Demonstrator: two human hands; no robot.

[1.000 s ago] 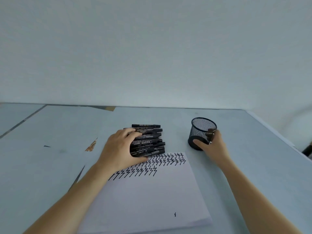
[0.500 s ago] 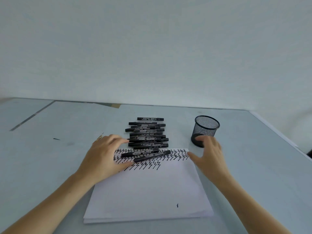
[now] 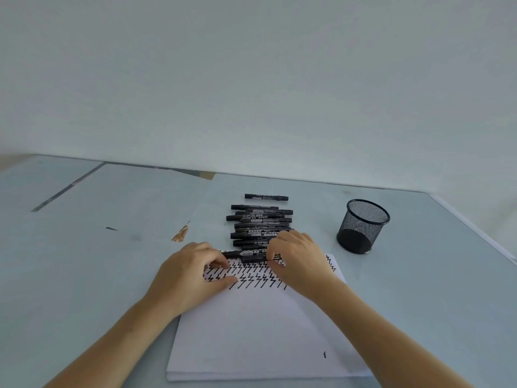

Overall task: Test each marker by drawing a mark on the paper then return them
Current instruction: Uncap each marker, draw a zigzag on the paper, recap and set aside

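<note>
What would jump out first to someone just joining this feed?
Most striking is the heap of black markers lying in rows mid-table, with both hands at its near end: the left hand and right hand each have a grip on the nearest marker. Under them, the paper carries rows of black zigzag marks, and a black mesh cup stands upright to the right.

Both hands crowd the far edge of the paper (image 3: pixel 260 331): the left hand (image 3: pixel 190 275) and right hand (image 3: pixel 296 261) close in on the nearest markers, leaving only a narrow gap between them over the zigzag marks. Beyond them the row of markers (image 3: pixel 260 219) blocks the middle of the table (image 3: pixel 84 261) toward the wall. The mesh pen cup (image 3: pixel 362 225) stands off to the right, well apart, its mouth unobstructed. Open tabletop stretches left of the markers and right of the cup.
</note>
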